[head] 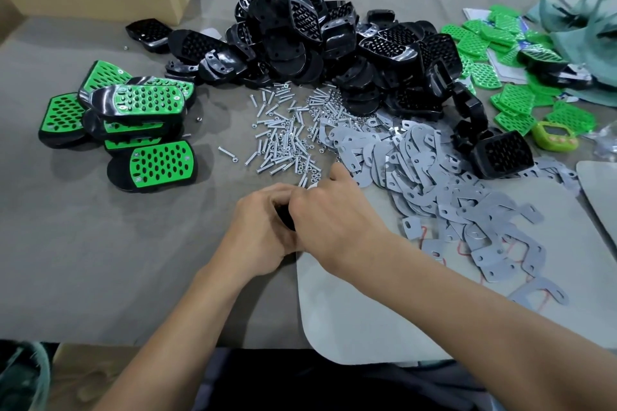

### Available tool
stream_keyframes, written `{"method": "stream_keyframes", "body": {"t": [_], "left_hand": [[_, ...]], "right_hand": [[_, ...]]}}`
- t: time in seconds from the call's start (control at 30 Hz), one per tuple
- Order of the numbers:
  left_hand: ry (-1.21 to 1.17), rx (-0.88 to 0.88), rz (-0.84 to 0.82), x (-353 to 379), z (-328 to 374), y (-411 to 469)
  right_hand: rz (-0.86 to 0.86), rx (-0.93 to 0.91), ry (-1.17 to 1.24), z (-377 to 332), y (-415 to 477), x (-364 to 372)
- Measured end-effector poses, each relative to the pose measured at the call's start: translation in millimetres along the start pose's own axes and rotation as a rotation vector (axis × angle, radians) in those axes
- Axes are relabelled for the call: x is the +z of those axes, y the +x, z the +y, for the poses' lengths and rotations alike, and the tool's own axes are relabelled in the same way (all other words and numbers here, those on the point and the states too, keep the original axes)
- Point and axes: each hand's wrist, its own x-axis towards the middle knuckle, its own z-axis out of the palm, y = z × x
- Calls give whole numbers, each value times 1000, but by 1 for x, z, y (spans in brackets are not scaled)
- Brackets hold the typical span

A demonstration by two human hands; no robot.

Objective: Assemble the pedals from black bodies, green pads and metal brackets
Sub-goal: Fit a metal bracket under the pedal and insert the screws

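While the left hand (260, 233) curls its fingers around a black body (285, 219), the right hand (337, 223) covers it partly from 3 o'clock. If its fingers pinch something, I cannot tell.

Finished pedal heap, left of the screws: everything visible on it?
Finished pedals: several glossy black plastic bodies, each topped by a bright green pad with oval holes and small silver screw heads near the ends. Loosely heaped, overlapping, some tilted; the nearest lies flat, pad up. They rest on the grey table cover, left of the loose screws.
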Motion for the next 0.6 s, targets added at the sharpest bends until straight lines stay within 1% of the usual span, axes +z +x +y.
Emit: {"method": "stream_keyframes", "body": {"t": [0.2,0.3,0.43,0.53,0.6], "left_hand": [[-12,37,10,0,2,-3],[-8,17,19,1,0,-2],[-36,12,28,3,1,-1],[-48,33,24,5,2,-1],[-44,36,24,4,2,-1]], "right_hand": [[45,-24,-40,-10,0,3],[18,-6,-35,-10,-2,4],[-47,67,21,0,-3,7],[-25,101,49,10,-5,6],[-21,83,56,11,-5,7]]}}
